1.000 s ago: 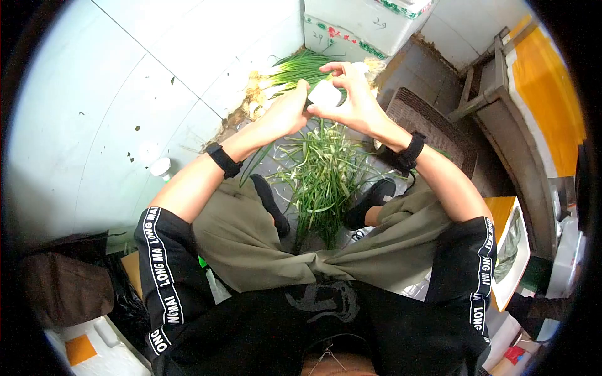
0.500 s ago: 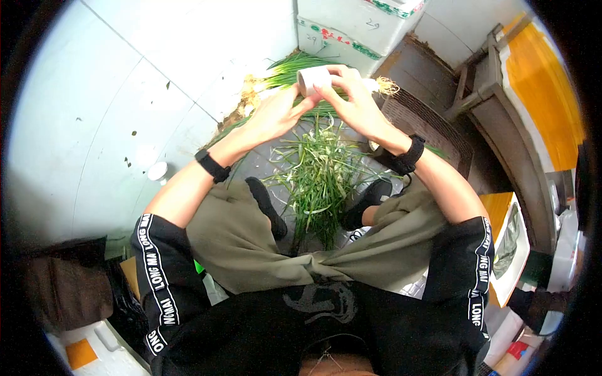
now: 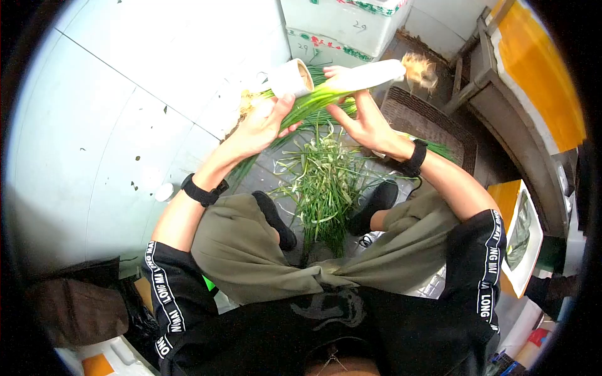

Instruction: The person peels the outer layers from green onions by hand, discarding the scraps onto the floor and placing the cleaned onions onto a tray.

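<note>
A bunch of green onions (image 3: 367,75) is held up in front of me, with its white ends and pale roots pointing right and its green leaves running down to the left. My left hand (image 3: 266,122) grips the leaf part, and its thumb presses a white tape roll (image 3: 287,79) with a brown core against the leaves. Around the white stems is my right hand (image 3: 364,122), with fingertips showing behind the bunch and the thumb in front, below it. Beneath both hands, a heap of loose green trimmings (image 3: 323,182) covers the floor between my feet.
More green onions (image 3: 248,103) lie by the wall behind my left hand. Foam boxes (image 3: 332,37) are stacked at the back. A brown woven basket (image 3: 417,113) sits right of my right hand, near a wooden stand (image 3: 470,88). A white cup-like object (image 3: 164,192) is near the left wall.
The tape roll has moved left, from between both hands into my left hand. The onion bunch now shows raised and tilted, and my right hand has shifted from the roll to the stems.
</note>
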Demonstrator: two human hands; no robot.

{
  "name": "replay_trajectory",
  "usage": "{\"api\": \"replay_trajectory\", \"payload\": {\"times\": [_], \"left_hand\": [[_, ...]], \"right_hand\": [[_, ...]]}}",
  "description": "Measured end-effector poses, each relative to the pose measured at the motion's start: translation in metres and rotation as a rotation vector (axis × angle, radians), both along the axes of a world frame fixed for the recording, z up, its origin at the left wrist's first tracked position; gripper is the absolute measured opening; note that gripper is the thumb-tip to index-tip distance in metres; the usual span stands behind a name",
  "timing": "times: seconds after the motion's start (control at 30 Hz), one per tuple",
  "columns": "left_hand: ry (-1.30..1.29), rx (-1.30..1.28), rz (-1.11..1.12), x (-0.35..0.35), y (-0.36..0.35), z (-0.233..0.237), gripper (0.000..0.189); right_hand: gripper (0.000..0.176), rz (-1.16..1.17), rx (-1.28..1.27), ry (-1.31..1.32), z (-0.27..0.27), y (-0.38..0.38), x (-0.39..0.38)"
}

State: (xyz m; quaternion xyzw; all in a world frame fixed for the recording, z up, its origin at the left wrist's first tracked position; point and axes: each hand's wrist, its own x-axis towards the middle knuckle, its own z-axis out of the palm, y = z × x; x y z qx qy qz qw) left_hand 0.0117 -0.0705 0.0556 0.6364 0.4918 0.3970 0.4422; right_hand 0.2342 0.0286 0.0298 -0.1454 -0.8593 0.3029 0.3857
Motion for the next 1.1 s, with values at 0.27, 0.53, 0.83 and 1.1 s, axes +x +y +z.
{"api": "replay_trajectory", "payload": {"times": [0.27,0.53,0.83,1.1], "left_hand": [[-0.318,-0.222,-0.192,-0.002,0.001,0.016,0.073],[-0.16,-0.135,-0.211,-0.006,0.005,-0.001,0.059],[0.228,0.037,-0.014,-0.006,0.022,0.007,0.049],[0.425,0.172,0.134,-0.006,0.016,-0.007,0.04]], "right_hand": [[0.045,0.17,-0.05,0.169,0.032,-0.008,-0.02],[0.049,0.048,0.086,0.065,0.013,-0.003,-0.02],[0.05,-0.258,0.033,-0.009,0.009,-0.014,-0.032],[0.035,-0.196,0.011,-0.15,-0.011,-0.012,-0.029]]}}
